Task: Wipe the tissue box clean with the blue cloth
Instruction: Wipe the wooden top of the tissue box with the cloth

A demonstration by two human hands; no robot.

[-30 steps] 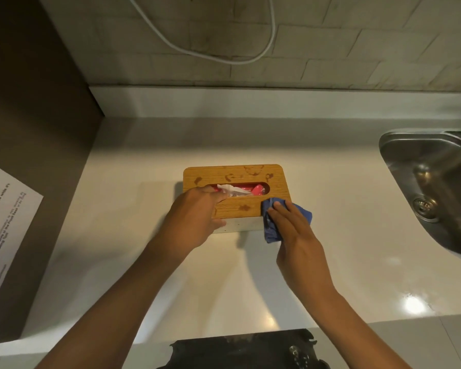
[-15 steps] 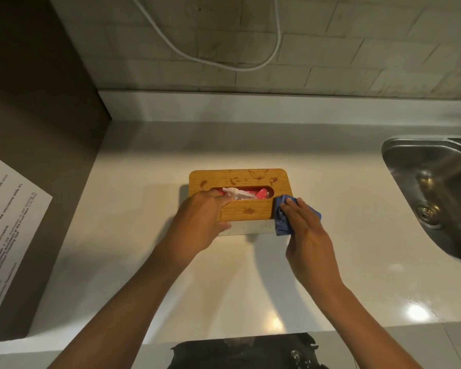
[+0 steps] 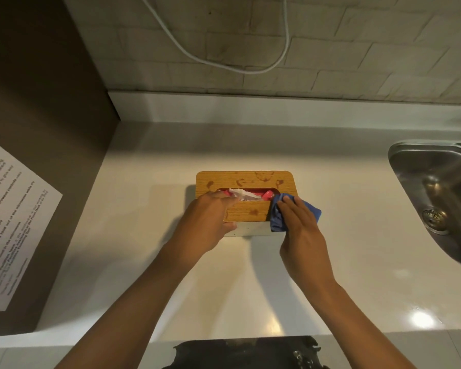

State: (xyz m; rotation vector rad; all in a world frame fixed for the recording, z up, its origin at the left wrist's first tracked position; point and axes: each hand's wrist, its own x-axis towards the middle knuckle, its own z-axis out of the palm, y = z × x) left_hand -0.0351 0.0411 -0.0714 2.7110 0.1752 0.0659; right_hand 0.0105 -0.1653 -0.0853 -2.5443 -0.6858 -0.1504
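The tissue box (image 3: pixel 246 179) has a wooden lid with dark wet marks and a white base; it sits mid-counter. A white tissue and a pink pack show through its slot. My left hand (image 3: pixel 206 221) grips the box's near left corner, thumb down the front side. My right hand (image 3: pixel 300 225) presses the crumpled blue cloth (image 3: pixel 278 222) with straight fingers against the lid's near right corner. Part of the cloth hangs over the box's front right edge.
A steel sink (image 3: pixel 437 198) is set into the counter at the right. A dark side panel with a printed paper sheet (image 3: pixel 8 225) stands at the left. A white cable (image 3: pixel 224 59) loops along the tiled back wall. A dark object (image 3: pixel 245 352) lies at the counter's near edge.
My right hand has slid the blue cloth along the lid's near edge to the right corner and a little farther back. My left hand stays on the box.
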